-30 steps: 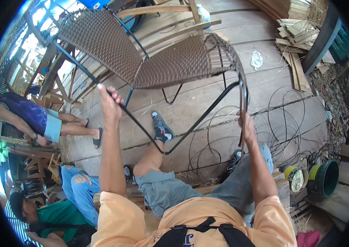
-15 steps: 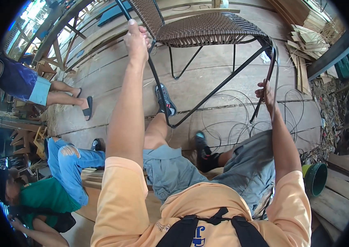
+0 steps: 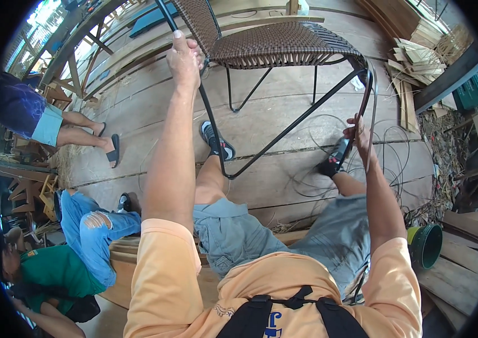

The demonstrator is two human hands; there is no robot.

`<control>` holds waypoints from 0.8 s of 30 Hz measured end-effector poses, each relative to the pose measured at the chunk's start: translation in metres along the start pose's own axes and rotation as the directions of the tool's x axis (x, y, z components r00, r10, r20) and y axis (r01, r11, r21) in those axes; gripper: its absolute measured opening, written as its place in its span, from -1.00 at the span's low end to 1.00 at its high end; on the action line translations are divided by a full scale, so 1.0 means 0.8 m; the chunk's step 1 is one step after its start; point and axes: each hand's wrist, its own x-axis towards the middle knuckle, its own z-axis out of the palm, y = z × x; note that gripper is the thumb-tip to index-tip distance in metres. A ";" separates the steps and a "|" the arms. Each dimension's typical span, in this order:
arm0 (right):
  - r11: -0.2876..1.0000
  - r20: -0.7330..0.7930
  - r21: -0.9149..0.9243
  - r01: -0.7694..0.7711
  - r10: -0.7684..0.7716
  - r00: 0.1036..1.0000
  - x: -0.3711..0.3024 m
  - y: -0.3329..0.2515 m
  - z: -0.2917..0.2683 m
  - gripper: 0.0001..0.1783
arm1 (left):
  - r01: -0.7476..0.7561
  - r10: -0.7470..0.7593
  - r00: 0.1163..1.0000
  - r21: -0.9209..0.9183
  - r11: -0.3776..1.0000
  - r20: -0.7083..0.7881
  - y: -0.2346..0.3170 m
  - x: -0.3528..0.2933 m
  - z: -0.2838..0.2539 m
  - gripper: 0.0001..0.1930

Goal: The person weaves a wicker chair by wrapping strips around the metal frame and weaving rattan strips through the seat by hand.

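Note:
A chair with a woven brown seat [image 3: 284, 44] and a black metal frame [image 3: 284, 132] stands tilted in front of me. My left hand [image 3: 185, 63] is wrapped round the frame's tube, thumb up, just left of where the seat meets the woven backrest [image 3: 199, 19]. On the right, my right hand [image 3: 359, 136] has its fingers curled round long brown strands [image 3: 369, 101]. These run down from the seat's front right corner, where bare frame and unfinished-looking weave show. Loops of thin strand [image 3: 394, 163] lie on the floor beside that hand.
A person in green [image 3: 61, 270] sits at lower left, and another person in light blue shorts [image 3: 47, 125] is at far left. Wood pieces [image 3: 416, 65] are piled at upper right. A green bucket [image 3: 428, 247] stands near my right elbow. My right shoe [image 3: 336, 155] is among the loops.
My right foot has swung forward and right into the floor loops. The chair and my left hand have shifted slightly left in view; my right hand still grips the strands.

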 end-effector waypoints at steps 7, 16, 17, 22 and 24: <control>0.995 -0.096 0.070 0.070 -0.063 0.993 -0.015 -0.003 0.014 -0.40 | 0.042 -0.040 0.996 0.020 0.999 -0.085 -0.005 0.016 -0.002 -0.51; 0.970 -0.170 -0.240 0.040 -0.082 0.982 -0.029 0.056 0.025 -0.40 | 0.025 -0.018 0.997 0.101 0.995 -0.074 0.002 0.014 0.002 -0.52; 0.976 -0.123 -0.215 0.021 -0.048 0.991 -0.039 0.034 0.028 -0.44 | 0.033 -0.023 0.995 0.113 0.993 -0.093 0.010 0.008 -0.003 -0.53; 0.980 -0.160 -0.196 0.036 -0.069 0.985 -0.070 0.004 0.025 -0.51 | -0.067 0.108 0.981 0.241 0.968 -0.159 -0.005 -0.001 -0.003 -0.59; 0.977 -0.208 -0.208 0.047 -0.091 0.974 -0.073 0.012 0.024 -0.51 | -0.337 0.762 0.647 0.893 0.298 -0.010 -0.018 -0.018 0.029 -0.61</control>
